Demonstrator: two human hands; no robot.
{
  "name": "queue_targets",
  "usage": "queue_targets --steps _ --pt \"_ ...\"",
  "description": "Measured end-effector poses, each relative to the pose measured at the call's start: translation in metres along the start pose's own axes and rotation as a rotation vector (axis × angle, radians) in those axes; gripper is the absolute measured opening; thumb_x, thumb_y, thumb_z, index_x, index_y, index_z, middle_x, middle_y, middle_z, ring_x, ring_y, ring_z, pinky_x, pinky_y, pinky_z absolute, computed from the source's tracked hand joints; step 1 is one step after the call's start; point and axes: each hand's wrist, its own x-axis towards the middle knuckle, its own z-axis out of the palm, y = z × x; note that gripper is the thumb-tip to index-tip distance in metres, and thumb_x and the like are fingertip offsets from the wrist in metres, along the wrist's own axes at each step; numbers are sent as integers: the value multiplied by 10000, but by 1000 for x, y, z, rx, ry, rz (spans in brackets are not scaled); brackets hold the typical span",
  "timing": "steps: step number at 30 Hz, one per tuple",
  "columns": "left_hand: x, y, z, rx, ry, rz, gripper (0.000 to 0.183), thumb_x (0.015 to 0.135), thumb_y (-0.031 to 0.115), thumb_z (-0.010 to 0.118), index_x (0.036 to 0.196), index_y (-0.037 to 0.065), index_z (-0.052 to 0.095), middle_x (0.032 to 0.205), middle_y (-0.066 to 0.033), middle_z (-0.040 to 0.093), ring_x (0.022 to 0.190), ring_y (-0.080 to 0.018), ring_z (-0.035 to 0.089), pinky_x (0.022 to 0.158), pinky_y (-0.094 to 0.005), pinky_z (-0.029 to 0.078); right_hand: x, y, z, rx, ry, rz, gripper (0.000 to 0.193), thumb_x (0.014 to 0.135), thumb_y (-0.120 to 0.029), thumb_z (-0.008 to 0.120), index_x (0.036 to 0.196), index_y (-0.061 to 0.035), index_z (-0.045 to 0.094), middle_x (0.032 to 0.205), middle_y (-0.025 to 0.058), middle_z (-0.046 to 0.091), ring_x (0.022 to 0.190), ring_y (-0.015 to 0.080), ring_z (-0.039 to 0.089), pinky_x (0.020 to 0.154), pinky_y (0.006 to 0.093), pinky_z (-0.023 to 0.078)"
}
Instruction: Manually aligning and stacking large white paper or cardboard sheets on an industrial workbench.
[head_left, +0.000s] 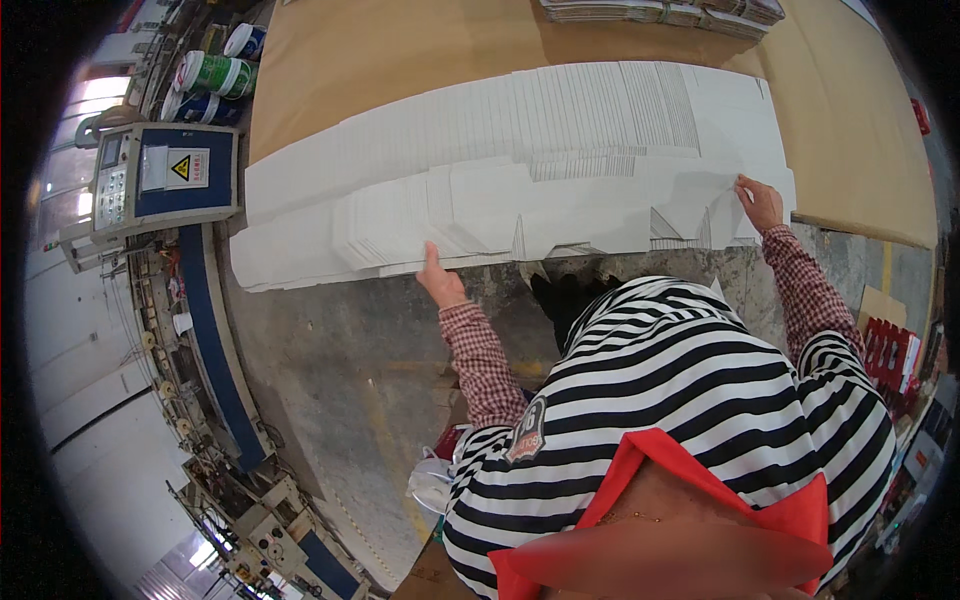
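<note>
Long overlapping rows of flat white cardboard sheets [600, 205] lie fanned out in front of me, with slots and creased flaps along their near edge. At the near edge, left of centre, is my left hand [442, 282]. Its thumb points up over the sheets and its fingers are mostly hidden at the edge, closed on the cardboard. My right hand [762, 204] is by the right end of the rows, thumb and fingertips pinched together on a white sheet's edge. Both forearms reach out in red checked sleeves.
Brown board [400, 60] lies under and beyond the sheets. Tied bundles of flat cardboard [670, 12] lie at the far side. To the left stand a blue machine control box [185, 172], a long machine and several paint buckets [215, 75]. A red rack [888, 352] stands at right.
</note>
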Motion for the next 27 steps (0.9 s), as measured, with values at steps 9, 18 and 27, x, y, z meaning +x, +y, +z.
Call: queue_targets --steps 9,18,27 --pt "2 0 -15 -40 -204 162 423 824 210 583 1087 -88 437 1074 -159 506 954 -194 495 832 -337 408 1 7 -3 -25 11 27 215 788 -245 564 904 -77 630 930 87 625 843 275 591 724 361 468" --pt "-22 3 12 822 150 86 473 817 249 595 1052 -129 435 997 -146 537 858 -208 536 746 -315 440 -2 16 -6 -79 -3 46 224 800 -227 551 936 -63 619 939 93 623 853 276 590 731 354 468" --pt "11 -6 -13 524 148 77 431 831 247 572 1055 -96 438 1041 -143 506 818 -170 504 686 -289 445 -1 15 -5 -85 19 26 213 793 -231 558 920 -70 614 924 100 622 829 283 591 707 357 469"
